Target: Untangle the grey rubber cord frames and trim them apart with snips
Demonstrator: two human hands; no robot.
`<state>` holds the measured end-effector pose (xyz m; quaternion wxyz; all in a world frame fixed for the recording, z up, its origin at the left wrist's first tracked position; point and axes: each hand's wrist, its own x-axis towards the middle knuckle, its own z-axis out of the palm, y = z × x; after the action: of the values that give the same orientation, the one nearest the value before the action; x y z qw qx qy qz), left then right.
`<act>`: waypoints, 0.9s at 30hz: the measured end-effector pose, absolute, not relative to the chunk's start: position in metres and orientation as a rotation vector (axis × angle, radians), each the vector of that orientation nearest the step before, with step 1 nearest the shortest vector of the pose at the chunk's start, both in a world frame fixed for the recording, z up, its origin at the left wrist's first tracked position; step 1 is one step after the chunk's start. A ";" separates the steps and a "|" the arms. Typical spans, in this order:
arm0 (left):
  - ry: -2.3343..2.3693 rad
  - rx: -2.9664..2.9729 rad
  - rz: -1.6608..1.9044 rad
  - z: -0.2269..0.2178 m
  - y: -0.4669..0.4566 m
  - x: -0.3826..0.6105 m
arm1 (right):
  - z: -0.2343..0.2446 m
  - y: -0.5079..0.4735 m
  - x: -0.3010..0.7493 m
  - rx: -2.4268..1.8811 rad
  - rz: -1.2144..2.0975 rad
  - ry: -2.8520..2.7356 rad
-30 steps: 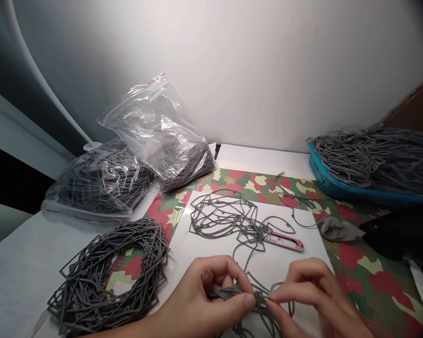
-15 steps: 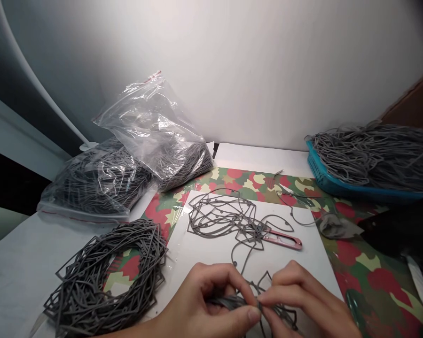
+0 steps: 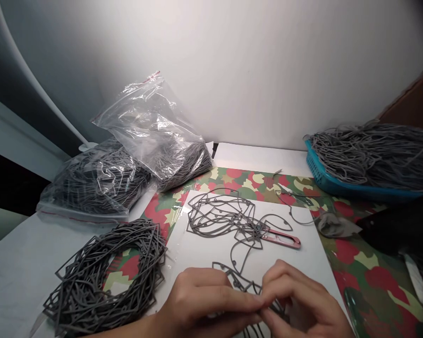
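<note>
My left hand (image 3: 200, 305) and my right hand (image 3: 299, 300) meet at the bottom centre, both pinched on a thin grey rubber gasket (image 3: 238, 279) over a white sheet (image 3: 204, 249). Fingertips of the two hands touch where they grip the strip. Part of the gasket loops out above my fingers; the rest is hidden under my hands. Just beyond lies a loose tangle of grey gaskets (image 3: 222, 216) on the sheet, with pink thread snips (image 3: 284, 239) lying partly under it.
A stacked ring of grey gaskets (image 3: 105, 272) lies at the left. Two clear plastic bags of gaskets (image 3: 127, 159) sit behind it. A blue basket (image 3: 324, 180) heaped with grey strips stands at the right. A camouflage-patterned mat (image 3: 366, 272) covers the table.
My hands drew closer together and slightly lower, and my left hand turned its back upward. More of the gasket's frame now shows above my fingers.
</note>
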<state>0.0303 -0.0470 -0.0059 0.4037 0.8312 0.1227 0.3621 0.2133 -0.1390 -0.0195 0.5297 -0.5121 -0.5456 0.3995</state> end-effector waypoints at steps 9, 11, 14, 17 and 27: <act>0.304 2.040 1.025 -0.005 -0.046 0.032 | -0.021 -0.136 0.219 -1.126 1.334 -1.175; 0.306 2.024 1.015 -0.004 -0.046 0.033 | -0.020 -0.136 0.220 -1.145 1.337 -1.173; 0.343 2.005 1.001 -0.002 -0.046 0.034 | -0.020 -0.136 0.220 -1.146 1.266 -1.201; 0.412 1.965 0.960 0.000 -0.046 0.034 | -0.020 -0.134 0.220 -1.160 1.115 -1.267; 0.637 1.753 0.772 -0.005 -0.050 0.033 | -0.002 -0.128 0.241 -1.406 0.701 -1.593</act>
<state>0.0326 -0.0500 -0.0050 0.5325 0.7351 0.2670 0.3237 0.2407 -0.1277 -0.0015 0.4367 -0.5654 -0.6404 0.2819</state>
